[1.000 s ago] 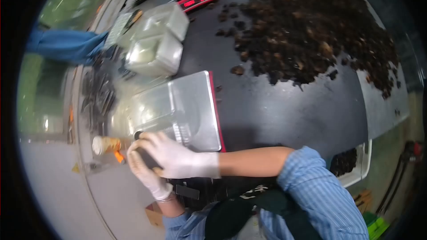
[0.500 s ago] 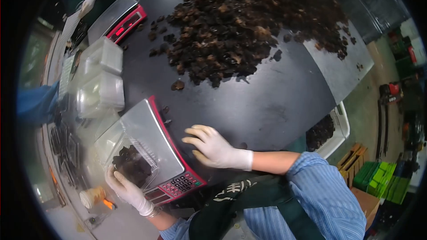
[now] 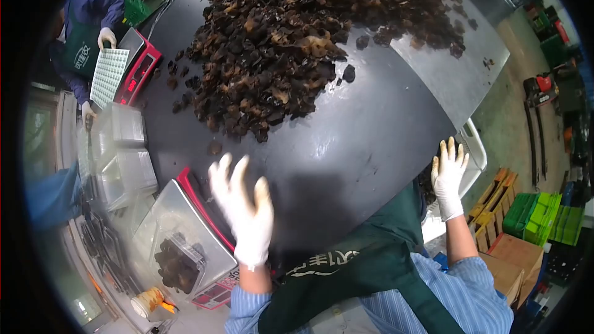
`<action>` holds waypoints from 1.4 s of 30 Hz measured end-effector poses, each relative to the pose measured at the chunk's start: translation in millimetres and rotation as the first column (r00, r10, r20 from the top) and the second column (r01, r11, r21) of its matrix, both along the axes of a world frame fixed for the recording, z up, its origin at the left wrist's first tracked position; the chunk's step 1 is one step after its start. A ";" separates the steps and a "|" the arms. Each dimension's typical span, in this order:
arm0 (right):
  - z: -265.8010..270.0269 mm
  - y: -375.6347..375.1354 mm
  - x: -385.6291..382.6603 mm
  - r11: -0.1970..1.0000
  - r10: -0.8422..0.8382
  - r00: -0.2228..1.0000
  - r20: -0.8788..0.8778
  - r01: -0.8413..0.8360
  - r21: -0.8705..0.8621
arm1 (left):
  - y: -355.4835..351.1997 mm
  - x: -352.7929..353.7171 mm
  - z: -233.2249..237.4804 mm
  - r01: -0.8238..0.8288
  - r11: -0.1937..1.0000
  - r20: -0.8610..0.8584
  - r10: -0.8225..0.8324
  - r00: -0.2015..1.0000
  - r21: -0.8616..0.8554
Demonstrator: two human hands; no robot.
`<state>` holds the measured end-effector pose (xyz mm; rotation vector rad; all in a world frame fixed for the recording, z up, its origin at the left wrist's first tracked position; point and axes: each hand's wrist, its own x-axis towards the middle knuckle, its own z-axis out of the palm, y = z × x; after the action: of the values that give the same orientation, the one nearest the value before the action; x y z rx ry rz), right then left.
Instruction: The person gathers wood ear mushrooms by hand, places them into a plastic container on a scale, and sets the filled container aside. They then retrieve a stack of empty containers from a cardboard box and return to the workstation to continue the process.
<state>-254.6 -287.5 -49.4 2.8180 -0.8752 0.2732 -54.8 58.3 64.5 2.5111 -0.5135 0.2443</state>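
1. Since a moment ago, the left hand (image 3: 244, 215) is lifting off the clear tub (image 3: 197, 251); the right hand (image 3: 448, 180) is shifting toward the white crate (image 3: 477, 148).
2. Fingers on both hands are standing apart.
3. The tub, containing dark pieces (image 3: 177, 267), is resting on the scale (image 3: 216, 242).

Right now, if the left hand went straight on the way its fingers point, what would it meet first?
Probably the near edge of the heap of dark pieces, or a loose piece just short of it; the left hand looks raised, so depth is unclear.
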 end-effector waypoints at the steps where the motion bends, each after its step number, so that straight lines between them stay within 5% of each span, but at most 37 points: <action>1: 8.6 -0.1 10.1 0.999 0.010 0.998 0.059 -0.012 0.048 | -17.7 16.5 -17.0 0.027 0.999 0.004 -0.027 1.000 -0.016; 5: 35.2 16.0 76.0 0.903 0.242 0.902 0.358 -0.344 0.256 | -76.0 85.8 -66.9 0.101 0.992 0.067 -0.097 0.993 -0.074; 7: 41.4 29.8 109.6 0.827 0.302 0.855 0.421 -0.455 0.331 | -93.0 99.1 -81.9 0.084 0.990 0.160 -0.101 0.982 0.112; 10: 34.0 41.7 153.1 0.669 0.392 0.759 0.519 -0.623 0.405 | -95.9 79.5 -74.4 0.147 0.953 0.106 -0.180 0.978 0.264; 13: 27.2 57.2 193.3 0.557 0.404 0.692 0.598 -0.705 0.439 | -77.5 36.0 -82.7 0.255 0.946 -0.095 -0.241 0.966 0.200; 15: 20.1 70.6 215.4 0.524 0.393 0.661 0.639 -0.733 0.435 | -60.7 10.8 -86.2 0.292 0.925 -0.035 -0.292 0.956 0.243; 19: 11.9 106.7 217.2 0.573 0.528 0.723 0.445 -0.690 0.442 | -31.4 -23.6 -73.7 0.299 0.938 -0.108 -0.283 0.953 0.173; 22: 28.5 124.0 186.0 0.352 0.739 0.559 0.377 -0.796 0.492 | -19.3 -36.1 -70.6 0.110 0.984 -0.075 -0.101 0.992 0.139; 25: 39.6 127.3 148.2 0.258 0.836 0.456 0.306 -0.817 0.516 | 3.0 -46.4 -81.9 0.182 0.956 -0.101 -0.162 0.982 0.230; 29: 29.3 98.4 98.6 0.534 0.714 0.688 0.131 -0.655 0.535 | 14.7 -65.6 -81.8 0.243 0.958 -0.160 -0.219 0.963 0.149; 31: 18.4 89.1 78.5 0.694 0.514 0.844 0.154 -0.515 0.503 | 14.3 -73.1 -86.0 0.244 0.961 -0.144 -0.224 0.964 0.133; 33: 17.0 82.9 68.6 0.740 0.450 0.878 0.165 -0.470 0.481 | 9.0 -76.2 -84.3 0.223 0.966 -0.142 -0.205 0.969 0.128; 39: 37.6 97.4 80.4 0.662 0.290 0.807 0.515 -0.557 0.501 | -21.3 -58.5 -70.6 0.217 0.975 -0.051 -0.214 0.976 0.056; 42: 45.5 105.0 84.1 0.401 0.500 0.682 0.534 -0.728 0.555 | -34.6 -49.3 -69.9 0.210 0.976 0.000 -0.210 0.978 0.053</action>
<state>-170.5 -182.5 -4.0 3.8816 0.2565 0.5352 -104.1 23.7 -5.3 2.4828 -0.7915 0.1584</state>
